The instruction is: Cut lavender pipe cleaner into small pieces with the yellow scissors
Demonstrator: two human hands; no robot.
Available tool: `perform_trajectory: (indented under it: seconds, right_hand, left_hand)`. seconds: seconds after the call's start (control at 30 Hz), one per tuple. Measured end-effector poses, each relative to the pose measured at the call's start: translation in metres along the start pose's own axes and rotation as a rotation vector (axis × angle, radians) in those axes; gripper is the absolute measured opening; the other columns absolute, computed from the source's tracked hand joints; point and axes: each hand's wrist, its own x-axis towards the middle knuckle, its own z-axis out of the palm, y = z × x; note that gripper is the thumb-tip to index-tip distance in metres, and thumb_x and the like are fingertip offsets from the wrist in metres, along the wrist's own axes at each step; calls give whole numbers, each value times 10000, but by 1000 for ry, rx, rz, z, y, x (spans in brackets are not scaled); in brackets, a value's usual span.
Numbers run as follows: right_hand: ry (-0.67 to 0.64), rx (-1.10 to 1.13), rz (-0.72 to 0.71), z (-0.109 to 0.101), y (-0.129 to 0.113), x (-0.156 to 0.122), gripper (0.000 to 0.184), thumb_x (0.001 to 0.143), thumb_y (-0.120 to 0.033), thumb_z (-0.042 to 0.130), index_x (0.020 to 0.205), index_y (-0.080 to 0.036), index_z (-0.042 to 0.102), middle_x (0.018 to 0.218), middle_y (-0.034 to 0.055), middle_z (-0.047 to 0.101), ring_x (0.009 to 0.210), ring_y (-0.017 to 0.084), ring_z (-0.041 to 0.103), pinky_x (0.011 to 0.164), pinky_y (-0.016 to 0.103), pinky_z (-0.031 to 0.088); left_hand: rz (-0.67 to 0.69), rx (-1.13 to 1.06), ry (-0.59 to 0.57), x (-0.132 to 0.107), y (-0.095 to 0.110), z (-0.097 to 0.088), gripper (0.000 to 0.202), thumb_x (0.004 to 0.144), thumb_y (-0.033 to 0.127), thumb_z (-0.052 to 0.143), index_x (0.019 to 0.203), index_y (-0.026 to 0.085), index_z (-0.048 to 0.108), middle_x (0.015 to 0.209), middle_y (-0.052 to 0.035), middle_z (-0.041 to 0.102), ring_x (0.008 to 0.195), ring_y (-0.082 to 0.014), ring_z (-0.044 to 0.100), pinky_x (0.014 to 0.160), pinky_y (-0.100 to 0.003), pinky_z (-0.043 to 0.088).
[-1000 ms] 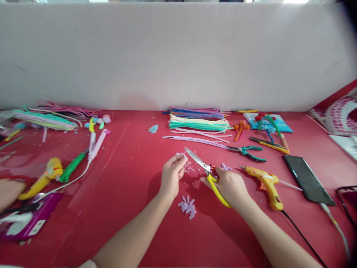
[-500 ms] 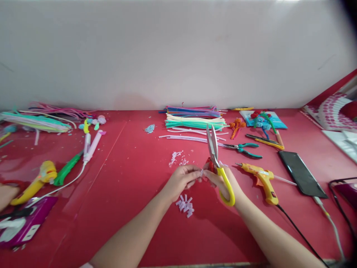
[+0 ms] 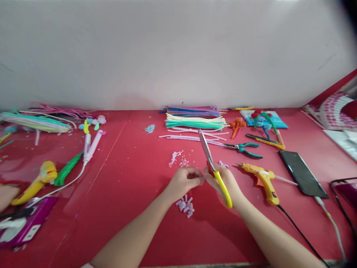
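Note:
My right hand (image 3: 223, 182) grips yellow-handled scissors (image 3: 212, 163), blades closed and pointing up and away over the red table (image 3: 134, 167). My left hand (image 3: 184, 182) is curled in a pinch right against the right hand's fingertips; what it pinches is too small to make out. Just below the hands lies a small heap of short lilac cut pieces (image 3: 185, 205). Pale fluff scraps (image 3: 175, 158) lie beyond the hands.
A stack of coloured pipe cleaners (image 3: 195, 117), green-handled pliers (image 3: 242, 148), a yellow glue gun (image 3: 263, 180) with cord and a black phone (image 3: 302, 173) lie to the right. Another person's hand (image 3: 5, 195), a yellow glue gun (image 3: 36, 182) and more pipe cleaners (image 3: 36, 121) are at left.
The hands came together nearer me. The scissors swung from lying low toward the left to standing up, and now tilt slightly left. The left hand left the fluff scraps.

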Motion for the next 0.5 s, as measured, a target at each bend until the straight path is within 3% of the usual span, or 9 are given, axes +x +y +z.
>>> perform_trajectory:
  seconds: [0.1, 0.2, 0.27, 0.5]
  right_hand:
    - [57, -262, -49, -4, 3, 1, 228, 689, -397, 445, 624, -179, 437, 521, -26, 454, 487, 91, 420, 456, 180, 279]
    - [111, -548, -53, -6, 5, 2, 292, 665, -485, 468, 663, -194, 454, 525, -14, 495, 484, 117, 469, 456, 196, 255]
    - [97, -656, -40, -5, 7, 2, 339, 658, -534, 464, 706, -198, 467, 562, 2, 534, 507, 136, 510, 463, 208, 257]
    - [36, -781, -39, 6, 10, 1, 412, 691, -594, 388, 729, -193, 472, 617, 31, 581, 557, 164, 562, 474, 241, 270]
  left_hand:
    - [18, -58, 140, 2, -1, -2, 83, 631, 221, 605, 656, 142, 595, 583, 5, 549, 513, -71, 466, 505, -187, 353]
    - [34, -173, 352, 5, -2, -8, 132, 611, 242, 621, 692, 146, 582, 528, 33, 512, 369, -19, 316, 363, -165, 213]
    - [59, -264, 433, 7, -2, -13, 144, 598, 235, 626, 696, 147, 567, 508, 42, 496, 343, -10, 272, 340, -169, 154]
    - [141, -356, 485, 8, -3, -19, 97, 632, 216, 586, 693, 151, 548, 450, 71, 374, 352, -13, 259, 352, -167, 128]
